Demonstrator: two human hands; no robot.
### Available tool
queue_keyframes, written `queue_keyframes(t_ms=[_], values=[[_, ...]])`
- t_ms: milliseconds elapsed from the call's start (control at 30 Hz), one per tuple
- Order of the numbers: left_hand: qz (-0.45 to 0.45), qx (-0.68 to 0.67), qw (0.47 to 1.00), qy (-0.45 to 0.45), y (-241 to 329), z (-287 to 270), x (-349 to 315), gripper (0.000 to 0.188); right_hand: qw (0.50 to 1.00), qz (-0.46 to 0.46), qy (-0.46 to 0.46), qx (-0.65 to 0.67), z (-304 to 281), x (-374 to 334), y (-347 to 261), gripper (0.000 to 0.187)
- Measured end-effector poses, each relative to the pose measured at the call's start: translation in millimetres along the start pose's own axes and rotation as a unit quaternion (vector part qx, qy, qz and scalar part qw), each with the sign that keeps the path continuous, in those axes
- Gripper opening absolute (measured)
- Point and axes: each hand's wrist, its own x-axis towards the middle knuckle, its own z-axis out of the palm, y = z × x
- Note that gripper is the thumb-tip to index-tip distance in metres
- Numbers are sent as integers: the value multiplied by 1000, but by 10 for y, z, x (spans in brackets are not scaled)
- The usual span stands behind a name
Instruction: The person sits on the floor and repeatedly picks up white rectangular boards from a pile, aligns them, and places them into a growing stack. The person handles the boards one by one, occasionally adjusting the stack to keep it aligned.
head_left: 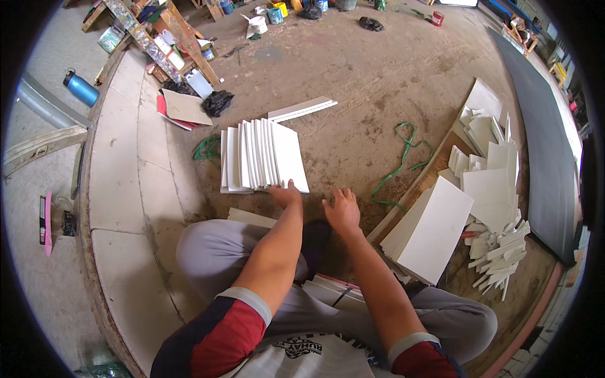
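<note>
A row of thin white boards (255, 157) leans in a fanned stack on the ground ahead of me. My left hand (285, 194) is at its near edge, fingers closed on the end boards, with some fingertips hidden against them. Just to the right, my right hand (342, 211) hovers over the ground with nothing in it, thumb and fingers apart. Another block of white boards (428, 230) stands tilted by my left-leaning knee's opposite side, at the right. A few white strips (302, 109) lie behind the fanned stack.
White offcuts (498, 252) pile up at the right, beside a long dark sheet (535, 145). Green twine (403, 164) lies on the ground. Black plastic (217, 103), cardboard (187, 107) and a blue bottle (80, 87) are at the left. Paint pots (257, 25) stand farther off.
</note>
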Motion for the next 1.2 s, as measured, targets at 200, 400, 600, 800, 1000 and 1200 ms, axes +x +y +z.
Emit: queue_keyframes(t_ms=[200,400,600,800,1000,1200], values=[[-28,27,998,-43,152,154,-93,40,999,40,12,-6,-88,-43,298,50],[21,-156,952,-261,51,298,-316,30,999,6,25,41,-225,116,161,46],[68,-340,866,-361,601,100,-1037,31,944,-186,272,-18,-962,604,-479,58],[85,-308,860,-398,925,-285,-1471,33,990,93,81,-66,-936,980,67,68],[72,-332,828,-446,706,-299,-1380,34,984,132,70,-92,-884,994,170,73],[45,-348,786,-509,625,-267,-1371,43,943,198,217,155,-1337,807,439,71]])
